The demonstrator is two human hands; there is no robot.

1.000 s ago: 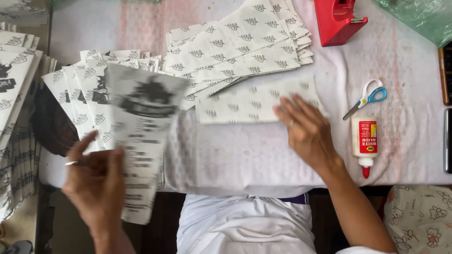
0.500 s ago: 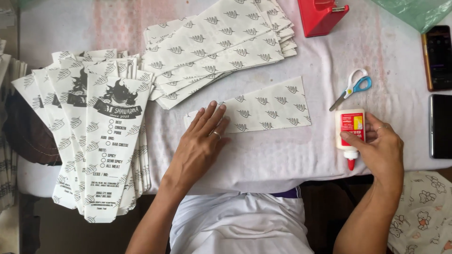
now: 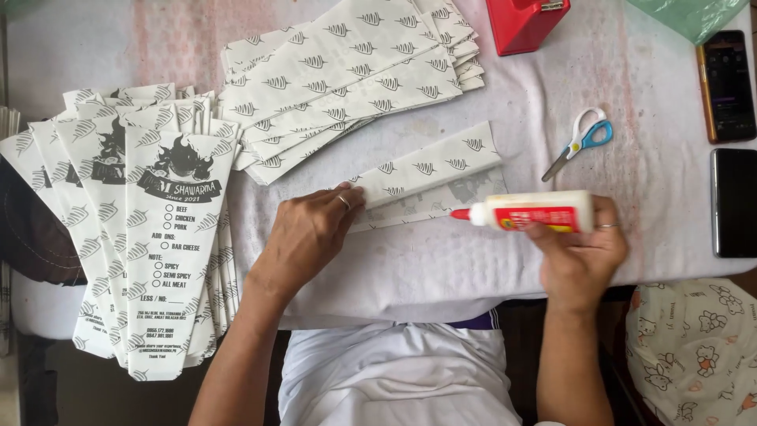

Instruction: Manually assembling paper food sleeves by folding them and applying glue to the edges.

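Observation:
My left hand (image 3: 311,233) presses flat on the near left end of a white leaf-printed paper sleeve (image 3: 430,177) lying on the cloth, with its upper flap folded back. My right hand (image 3: 579,256) grips a white glue bottle (image 3: 532,213) with a red label, held sideways. Its red tip points left at the sleeve's right edge.
A fanned stack of printed finished sleeves (image 3: 150,229) lies at the left. A pile of flat leaf-printed sheets (image 3: 347,79) sits at the back. Blue-handled scissors (image 3: 579,142), a red tape dispenser (image 3: 524,22) and two phones (image 3: 729,87) lie to the right on the white cloth (image 3: 441,268).
My left hand put a printed sleeve on the left stack, then moved onto the single sleeve. My right hand picked up the glue bottle and turned it sideways toward the sleeve.

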